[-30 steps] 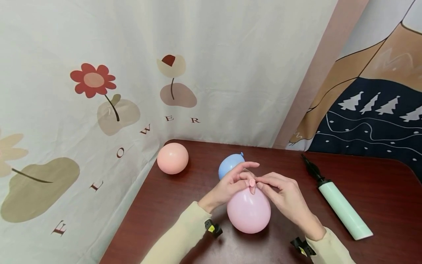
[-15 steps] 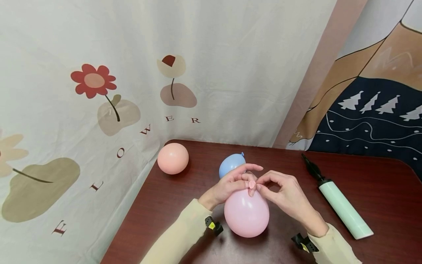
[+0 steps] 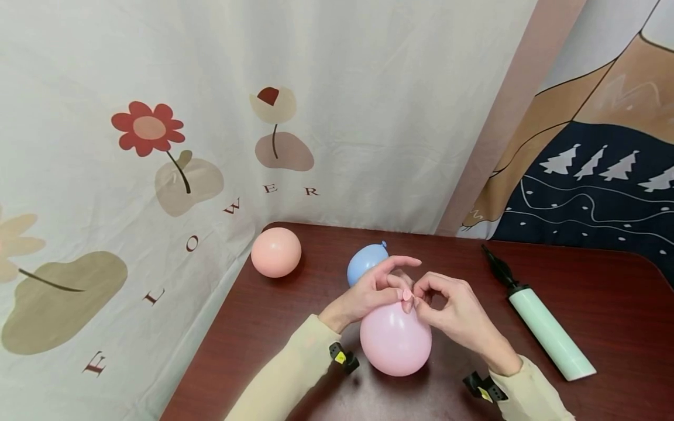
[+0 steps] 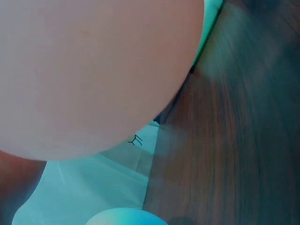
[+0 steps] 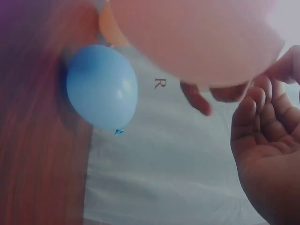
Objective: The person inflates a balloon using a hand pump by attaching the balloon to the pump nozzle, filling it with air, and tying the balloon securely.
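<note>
An inflated pink balloon (image 3: 396, 345) is between both hands in the head view, with its neck at the top. My left hand (image 3: 365, 297) pinches that neck between thumb and fingers, its index finger stretched out above. From the other side, the thumb and index fingertip of my right hand (image 3: 459, 313) pinch at the neck beside the balloon's rolled mouth (image 3: 407, 294). In the left wrist view the pink balloon (image 4: 93, 75) fills most of the picture and hides the fingers. The right wrist view has my right hand (image 5: 272, 136) with its other fingers curled.
Behind my left hand lies a blue balloon (image 3: 364, 263) with a knotted end. A peach balloon (image 3: 276, 252) rests at the table's far left corner. To the right lies a mint green hand pump (image 3: 550, 333) with a black nozzle. Printed curtains (image 3: 368, 117) hang behind the brown table (image 3: 237, 351).
The pink balloon and both hands have shifted slightly. The right fingertips have drawn a little closer together at the neck, with the right index finger more bent.
</note>
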The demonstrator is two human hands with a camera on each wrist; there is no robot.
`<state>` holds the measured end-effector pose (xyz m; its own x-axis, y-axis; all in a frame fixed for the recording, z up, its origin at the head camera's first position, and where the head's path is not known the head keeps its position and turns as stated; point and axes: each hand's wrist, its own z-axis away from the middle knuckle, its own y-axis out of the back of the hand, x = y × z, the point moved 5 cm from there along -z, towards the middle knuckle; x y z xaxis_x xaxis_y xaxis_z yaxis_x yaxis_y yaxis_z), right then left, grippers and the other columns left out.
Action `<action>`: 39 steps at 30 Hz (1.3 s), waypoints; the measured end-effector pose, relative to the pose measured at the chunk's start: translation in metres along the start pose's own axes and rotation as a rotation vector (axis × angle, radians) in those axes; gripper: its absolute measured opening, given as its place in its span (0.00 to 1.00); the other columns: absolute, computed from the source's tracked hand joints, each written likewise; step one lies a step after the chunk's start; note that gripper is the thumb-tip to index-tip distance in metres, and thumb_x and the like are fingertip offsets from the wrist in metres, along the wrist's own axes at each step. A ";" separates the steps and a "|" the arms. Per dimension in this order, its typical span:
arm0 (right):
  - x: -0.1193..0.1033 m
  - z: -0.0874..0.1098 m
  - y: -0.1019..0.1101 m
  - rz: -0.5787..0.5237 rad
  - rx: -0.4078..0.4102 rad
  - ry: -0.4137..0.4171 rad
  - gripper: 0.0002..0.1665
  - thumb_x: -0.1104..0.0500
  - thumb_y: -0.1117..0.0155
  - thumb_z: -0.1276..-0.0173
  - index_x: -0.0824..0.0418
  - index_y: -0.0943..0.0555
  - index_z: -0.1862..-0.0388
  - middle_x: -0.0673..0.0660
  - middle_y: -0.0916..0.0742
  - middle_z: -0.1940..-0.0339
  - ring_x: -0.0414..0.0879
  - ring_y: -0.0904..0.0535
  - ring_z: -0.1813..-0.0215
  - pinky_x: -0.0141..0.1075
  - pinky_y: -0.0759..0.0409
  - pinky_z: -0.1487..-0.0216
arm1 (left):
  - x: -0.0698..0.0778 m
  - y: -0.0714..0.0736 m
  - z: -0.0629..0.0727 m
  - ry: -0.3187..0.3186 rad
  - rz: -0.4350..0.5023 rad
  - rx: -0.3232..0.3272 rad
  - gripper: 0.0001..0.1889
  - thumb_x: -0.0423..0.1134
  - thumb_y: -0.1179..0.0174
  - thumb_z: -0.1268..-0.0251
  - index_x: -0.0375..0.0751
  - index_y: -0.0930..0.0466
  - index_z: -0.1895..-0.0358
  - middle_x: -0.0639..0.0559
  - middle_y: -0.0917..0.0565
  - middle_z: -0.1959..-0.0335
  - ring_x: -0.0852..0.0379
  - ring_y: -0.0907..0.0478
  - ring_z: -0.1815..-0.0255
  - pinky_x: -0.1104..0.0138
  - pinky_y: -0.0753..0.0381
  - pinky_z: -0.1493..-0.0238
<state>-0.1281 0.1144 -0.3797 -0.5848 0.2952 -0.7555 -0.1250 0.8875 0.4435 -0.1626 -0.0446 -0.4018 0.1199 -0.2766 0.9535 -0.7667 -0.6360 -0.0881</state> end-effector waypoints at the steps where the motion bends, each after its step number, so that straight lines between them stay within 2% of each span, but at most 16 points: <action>1: -0.001 0.000 0.000 0.007 0.013 0.001 0.22 0.74 0.31 0.43 0.45 0.18 0.67 0.41 0.18 0.70 0.38 0.23 0.66 0.29 0.23 0.66 | 0.000 0.001 0.000 -0.007 -0.017 0.027 0.29 0.26 0.48 0.29 0.25 0.43 0.27 0.66 0.13 0.69 0.59 0.23 0.49 0.64 0.27 0.37; 4: -0.003 0.002 0.000 0.039 0.061 0.002 0.22 0.73 0.31 0.45 0.44 0.19 0.68 0.41 0.19 0.71 0.38 0.24 0.66 0.27 0.24 0.65 | -0.001 0.005 0.001 -0.024 -0.058 0.115 0.28 0.24 0.46 0.30 0.25 0.39 0.29 0.63 0.11 0.68 0.59 0.23 0.49 0.64 0.29 0.36; 9: -0.005 0.005 0.003 0.126 0.177 0.017 0.21 0.72 0.32 0.49 0.45 0.20 0.70 0.40 0.20 0.72 0.37 0.24 0.68 0.27 0.27 0.69 | 0.002 0.005 0.003 -0.046 -0.183 0.264 0.23 0.24 0.43 0.32 0.27 0.31 0.34 0.35 0.11 0.65 0.57 0.27 0.47 0.65 0.29 0.39; 11: -0.005 0.005 0.004 0.159 0.224 0.032 0.20 0.72 0.32 0.50 0.46 0.20 0.71 0.40 0.20 0.72 0.37 0.24 0.69 0.27 0.27 0.71 | 0.004 0.003 0.003 -0.066 -0.244 0.320 0.21 0.25 0.41 0.31 0.29 0.27 0.37 0.28 0.13 0.63 0.57 0.27 0.48 0.66 0.27 0.41; 14: -0.006 0.005 0.005 0.205 0.277 0.053 0.18 0.72 0.33 0.51 0.48 0.20 0.71 0.41 0.20 0.72 0.38 0.25 0.71 0.26 0.28 0.73 | 0.006 -0.001 0.005 -0.103 -0.299 0.399 0.17 0.26 0.40 0.30 0.31 0.23 0.40 0.28 0.13 0.61 0.59 0.21 0.49 0.66 0.22 0.43; 17: -0.007 0.005 0.004 0.234 0.299 0.062 0.15 0.71 0.33 0.51 0.50 0.19 0.71 0.42 0.20 0.72 0.37 0.26 0.72 0.26 0.29 0.74 | 0.008 -0.004 0.006 -0.146 -0.403 0.469 0.15 0.27 0.36 0.32 0.35 0.17 0.44 0.36 0.11 0.58 0.61 0.20 0.50 0.66 0.19 0.45; 19: -0.007 0.005 0.003 0.244 0.305 0.060 0.15 0.70 0.33 0.51 0.51 0.19 0.71 0.42 0.20 0.72 0.37 0.26 0.72 0.27 0.29 0.74 | 0.010 -0.006 0.008 -0.186 -0.511 0.503 0.13 0.28 0.33 0.33 0.37 0.13 0.47 0.43 0.10 0.58 0.60 0.19 0.51 0.67 0.20 0.44; 21: -0.007 0.005 0.003 0.252 0.318 0.054 0.15 0.71 0.33 0.51 0.51 0.19 0.71 0.42 0.20 0.72 0.38 0.26 0.73 0.26 0.29 0.74 | 0.013 -0.008 0.008 -0.219 -0.617 0.525 0.11 0.30 0.30 0.35 0.40 0.11 0.50 0.49 0.11 0.58 0.58 0.22 0.51 0.66 0.22 0.46; 25: -0.007 0.006 0.003 0.286 0.336 0.020 0.14 0.71 0.30 0.48 0.53 0.18 0.70 0.43 0.19 0.71 0.38 0.25 0.72 0.24 0.28 0.71 | 0.017 -0.011 0.008 -0.247 -0.743 0.545 0.10 0.32 0.28 0.37 0.43 0.09 0.53 0.54 0.13 0.59 0.58 0.22 0.53 0.65 0.27 0.49; 31: -0.007 0.006 0.003 0.375 0.310 -0.012 0.11 0.69 0.25 0.42 0.54 0.14 0.67 0.43 0.18 0.71 0.35 0.24 0.70 0.22 0.28 0.68 | 0.019 -0.017 0.006 -0.286 -1.003 0.526 0.13 0.34 0.30 0.34 0.44 0.10 0.48 0.56 0.10 0.61 0.58 0.21 0.54 0.57 0.31 0.38; 34: -0.007 0.007 0.003 0.406 0.275 0.028 0.13 0.68 0.22 0.42 0.56 0.13 0.60 0.44 0.18 0.67 0.36 0.23 0.66 0.22 0.27 0.66 | 0.018 -0.018 0.006 -0.285 -1.057 0.514 0.16 0.34 0.32 0.33 0.43 0.13 0.43 0.58 0.09 0.63 0.58 0.21 0.55 0.56 0.33 0.34; 39: -0.009 0.007 0.001 0.425 0.233 0.146 0.17 0.68 0.21 0.44 0.56 0.11 0.56 0.46 0.16 0.63 0.39 0.21 0.61 0.29 0.24 0.63 | 0.015 -0.017 0.007 -0.217 -1.034 0.489 0.19 0.33 0.34 0.34 0.42 0.15 0.40 0.56 0.08 0.64 0.57 0.20 0.53 0.54 0.34 0.32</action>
<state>-0.1178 0.1150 -0.3760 -0.6529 0.6101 -0.4489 0.3214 0.7598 0.5652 -0.1433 -0.0427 -0.3877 0.6879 0.4490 0.5702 0.0793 -0.8275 0.5558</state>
